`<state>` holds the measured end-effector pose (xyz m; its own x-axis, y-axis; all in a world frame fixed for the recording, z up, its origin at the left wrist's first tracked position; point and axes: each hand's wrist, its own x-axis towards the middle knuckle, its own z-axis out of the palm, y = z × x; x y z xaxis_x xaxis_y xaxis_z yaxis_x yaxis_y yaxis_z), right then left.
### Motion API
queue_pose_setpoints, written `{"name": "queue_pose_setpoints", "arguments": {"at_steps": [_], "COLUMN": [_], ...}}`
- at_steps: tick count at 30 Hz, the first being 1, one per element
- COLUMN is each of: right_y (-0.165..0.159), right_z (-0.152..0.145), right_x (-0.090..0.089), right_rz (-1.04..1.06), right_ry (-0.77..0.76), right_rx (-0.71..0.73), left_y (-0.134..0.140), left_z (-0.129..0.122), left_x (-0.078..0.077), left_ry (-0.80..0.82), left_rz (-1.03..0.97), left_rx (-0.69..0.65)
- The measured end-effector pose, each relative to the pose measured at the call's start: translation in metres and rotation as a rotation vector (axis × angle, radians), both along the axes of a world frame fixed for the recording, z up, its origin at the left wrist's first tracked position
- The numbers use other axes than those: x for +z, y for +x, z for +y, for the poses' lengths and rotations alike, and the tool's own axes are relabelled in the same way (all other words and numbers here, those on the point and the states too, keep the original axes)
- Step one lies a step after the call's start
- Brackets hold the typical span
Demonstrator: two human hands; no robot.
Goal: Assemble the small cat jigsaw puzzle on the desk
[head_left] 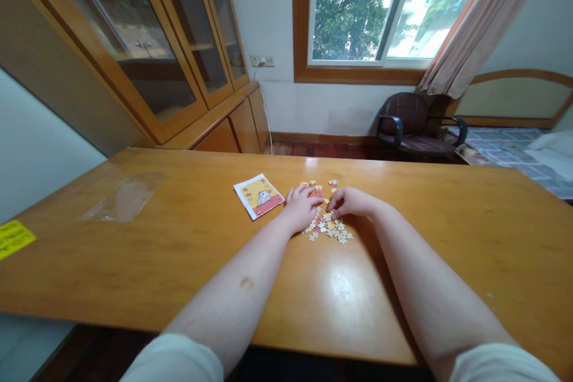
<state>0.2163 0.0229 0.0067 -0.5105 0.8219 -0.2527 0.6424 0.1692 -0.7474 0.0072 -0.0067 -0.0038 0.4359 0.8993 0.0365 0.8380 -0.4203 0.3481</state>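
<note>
Under the spread left hand (302, 209) and curled right hand (351, 202) (pinch: I cannot tell from here), puzzle pieces (342, 238) should handle light, stiff; grip opposite edges.

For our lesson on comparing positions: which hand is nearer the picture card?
The left hand, right beside the picture card; the right hand is farther off, at the puzzle pieces.

Puzzle pieces (332, 232) partly hidden
</note>
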Motion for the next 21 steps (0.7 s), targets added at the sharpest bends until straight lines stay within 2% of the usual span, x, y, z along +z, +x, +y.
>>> {"name": "queue_pose_setpoints", "arguments": {"at_steps": [4,9,11,14,17,21], "right_y": [0.000,0.002,-0.002,-0.012,-0.020,-0.018], "right_z": [-0.002,-0.002,-0.001,-0.001,-0.004,-0.007], "right_x": [0.003,0.001,-0.001,-0.003,-0.003,0.000], "right_rz": [-0.024,0.105,0.107,-0.041,-0.102,0.011], "right_ry": [-0.015,-0.028,0.077,0.303,0.298,0.101], "right_rx": [0.014,-0.051,-0.167,-0.330,-0.271,-0.093], "left_y": [0.001,0.001,0.002,0.001,0.001,0.001], "left_z": [0.001,0.000,0.000,0.001,0.002,0.002], "left_x": [0.001,0.004,0.004,0.003,0.001,0.000], "left_ry": [0.013,0.025,0.028,0.033,0.043,0.041], "left_rz": [-0.002,-0.027,-0.044,-0.061,-0.072,-0.069], "left_rx": [0.056,0.100,0.104,0.106,0.103,0.092]}}
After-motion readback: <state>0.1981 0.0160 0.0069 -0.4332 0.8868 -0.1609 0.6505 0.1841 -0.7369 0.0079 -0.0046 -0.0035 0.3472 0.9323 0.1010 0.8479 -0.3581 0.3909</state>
